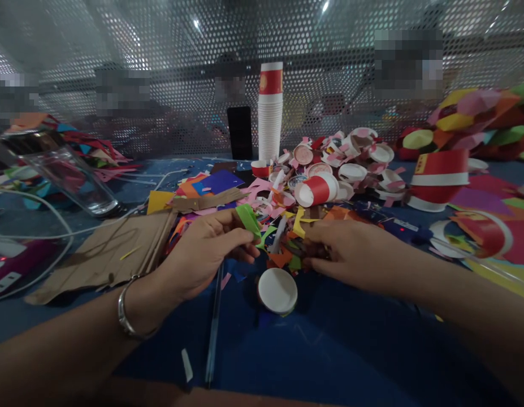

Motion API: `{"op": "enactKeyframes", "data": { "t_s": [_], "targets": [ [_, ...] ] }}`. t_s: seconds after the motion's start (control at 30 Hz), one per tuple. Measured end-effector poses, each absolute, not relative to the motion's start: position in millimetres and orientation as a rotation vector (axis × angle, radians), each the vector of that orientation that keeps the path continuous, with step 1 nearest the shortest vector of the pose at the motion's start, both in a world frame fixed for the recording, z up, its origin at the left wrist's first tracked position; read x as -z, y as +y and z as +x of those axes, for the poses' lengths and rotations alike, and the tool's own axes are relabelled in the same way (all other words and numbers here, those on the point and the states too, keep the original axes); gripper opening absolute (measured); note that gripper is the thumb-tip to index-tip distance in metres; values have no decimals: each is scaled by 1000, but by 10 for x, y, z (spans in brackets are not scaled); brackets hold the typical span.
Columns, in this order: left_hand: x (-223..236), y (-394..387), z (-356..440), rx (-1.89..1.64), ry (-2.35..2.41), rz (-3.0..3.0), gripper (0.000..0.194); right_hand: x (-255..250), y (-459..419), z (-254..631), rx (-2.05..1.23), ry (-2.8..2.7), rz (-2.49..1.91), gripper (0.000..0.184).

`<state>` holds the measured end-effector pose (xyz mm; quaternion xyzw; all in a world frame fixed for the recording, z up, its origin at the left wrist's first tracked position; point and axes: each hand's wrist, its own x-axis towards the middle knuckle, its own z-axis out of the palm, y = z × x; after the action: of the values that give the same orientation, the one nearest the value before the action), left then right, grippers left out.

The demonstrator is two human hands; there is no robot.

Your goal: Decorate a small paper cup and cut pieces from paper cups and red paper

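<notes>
My left hand (206,249), with a metal bracelet on its wrist, pinches a folded green paper strip (248,219) between thumb and fingers. To its right, my right hand (350,249) lies palm down on a heap of coloured paper scraps (282,249), its fingertips curled into the pile; what they grip is hidden. A white cup bottom (277,290) lies upside down just in front of both hands on the blue table (312,350). A thin clear rod (213,328) lies under my left hand.
A tall stack of paper cups (270,113) stands at the back by a perforated metal screen (160,68). Cut red-and-white cups (316,189) lie around it, a larger red one (440,175) at right. Brown cardboard (104,254), a glass jar (70,178) and white cables sit left.
</notes>
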<state>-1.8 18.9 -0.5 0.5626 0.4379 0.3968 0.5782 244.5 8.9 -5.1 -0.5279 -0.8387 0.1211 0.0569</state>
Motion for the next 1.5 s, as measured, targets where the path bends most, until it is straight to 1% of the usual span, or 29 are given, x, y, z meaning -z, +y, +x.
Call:
{"op": "enactKeyframes", "data": {
  "t_s": [0.07, 0.17, 0.33, 0.43, 0.53, 0.7, 0.8, 0.93, 1.1, 1.17, 1.27, 1.5],
  "targets": [
    [12, 201, -13, -944, 1054, 1324, 5, 51, 84, 2446, -342, -2531, -1623, 8],
    [9, 207, -7, -967, 1103, 1351, 12, 23, 101, 2459, -360, -2480, -1648, 12],
    [10, 180, -1, -959, 1139, 1406, 11, -56, 133, 2478, -520, -2292, -1537, 14],
    [15, 161, -3, -934, 1144, 1449, 8, -93, 119, 2463, -708, -2159, -1435, 22],
    [23, 154, 1, -921, 1153, 1439, 11, -98, 92, 2422, -944, -2016, -1318, 26],
    [47, 161, 17, -936, 1147, 1382, 13, -16, 64, 2331, -1377, -1659, -1131, 19],
    [50, 155, 17, -934, 1148, 1337, 15, 28, 50, 2297, -1539, -1500, -1056, 15],
    [34, 140, 6, -928, 1132, 1357, 19, 11, 27, 2273, -1527, -1478, -1106, 17],
    [12, 124, 5, -952, 1116, 1396, 19, -8, 15, 2247, -1368, -1664, -1175, 36],
    [6, 118, 16, -929, 1114, 1394, 21, 0, 16, 2238, -1296, -1749, -1173, 40],
    [4, 106, 39, -883, 1099, 1370, 23, 5, 9, 2225, -1237, -1802, -1210, 42],
    [5, 53, 59, -788, 1039, 1311, 19, 8, -46, 2207, -1260, -1811, -1240, 48]
  ]
}}
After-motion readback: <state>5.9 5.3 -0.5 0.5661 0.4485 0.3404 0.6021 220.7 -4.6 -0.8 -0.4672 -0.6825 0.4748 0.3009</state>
